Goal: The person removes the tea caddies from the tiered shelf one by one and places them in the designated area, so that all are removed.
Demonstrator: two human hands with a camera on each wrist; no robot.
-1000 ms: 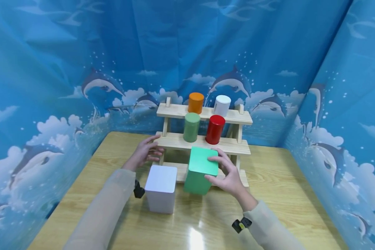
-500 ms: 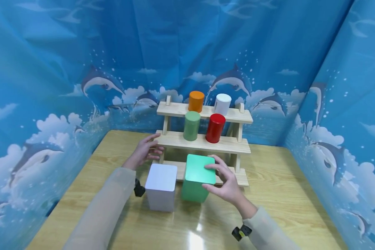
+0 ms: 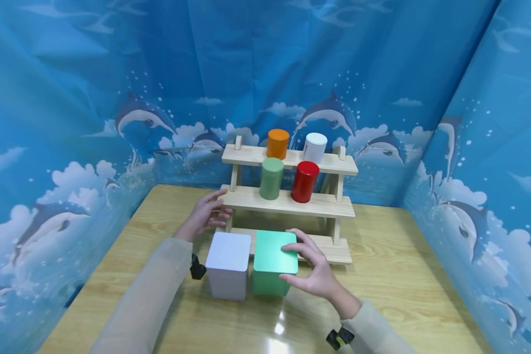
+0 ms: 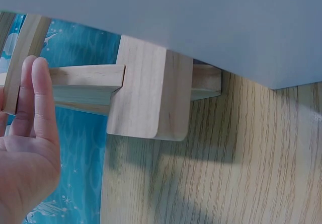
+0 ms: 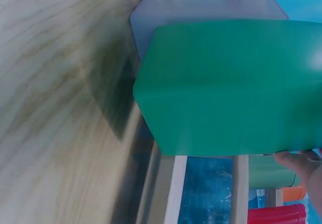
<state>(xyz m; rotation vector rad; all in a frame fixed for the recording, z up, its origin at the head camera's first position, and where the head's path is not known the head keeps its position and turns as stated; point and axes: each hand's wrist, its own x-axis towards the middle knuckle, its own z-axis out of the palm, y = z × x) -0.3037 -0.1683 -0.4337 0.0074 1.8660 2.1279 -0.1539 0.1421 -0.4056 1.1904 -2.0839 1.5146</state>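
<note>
My right hand (image 3: 311,268) grips a green box (image 3: 275,250) by its upper right part, thumb at the front and fingers over the lid's right edge. The box is upright, close to the tabletop, right beside a white box (image 3: 227,265). In the right wrist view the green box (image 5: 226,88) fills much of the picture, overlapping the white box (image 5: 201,5). My left hand (image 3: 203,214) is at the left end of a three-tier wooden shelf (image 3: 287,202). In the left wrist view, straight fingers of that hand (image 4: 37,128) lie along a shelf board (image 4: 25,58).
An orange cylinder (image 3: 277,144) and a white cylinder (image 3: 315,147) stand on the top tier. Below them, on the middle tier, are a green cylinder (image 3: 272,178) and a red cylinder (image 3: 305,182). The wooden table (image 3: 389,275) has a blue dolphin curtain (image 3: 203,64) around it.
My right hand has brought the green box left and nearer to me, down beside the white box. The left hand has stayed at the shelf's end.
</note>
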